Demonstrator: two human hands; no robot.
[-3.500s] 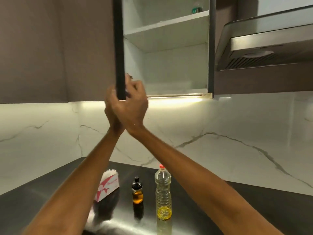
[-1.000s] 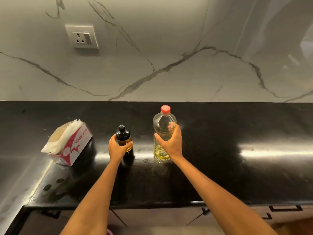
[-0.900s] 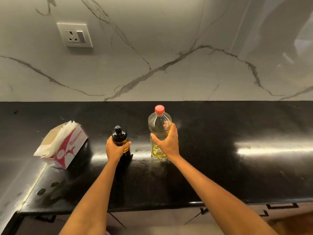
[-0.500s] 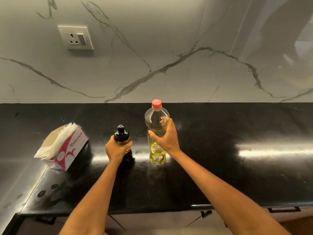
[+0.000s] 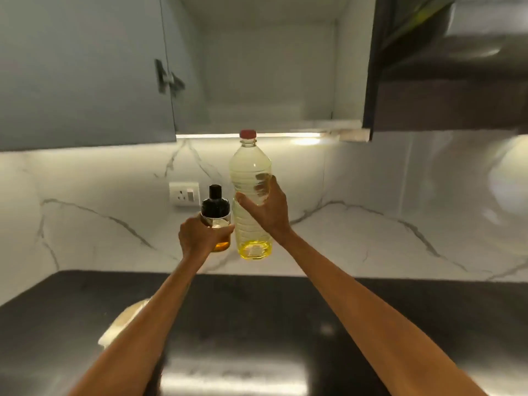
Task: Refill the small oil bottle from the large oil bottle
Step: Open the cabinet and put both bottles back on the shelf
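Change: both bottles, on the counter (image 5: 285, 324) half a second ago, are now lifted off it.
Near: pale box (image 5: 125, 318), blurred, mostly hidden behind the left arm.
Left hand (image 5: 200, 237): fingers wrap the small bottle (image 5: 215, 215), covering its lower body.
Right hand (image 5: 267, 208): fingers grip the large bottle (image 5: 251, 178), upright, red cap on.
Far: socket (image 5: 183, 193); open cupboard (image 5: 268, 61), top cut off.

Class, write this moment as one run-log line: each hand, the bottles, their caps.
left hand grips small oil bottle | right hand grips large oil bottle | both raised off counter, upright | caps on
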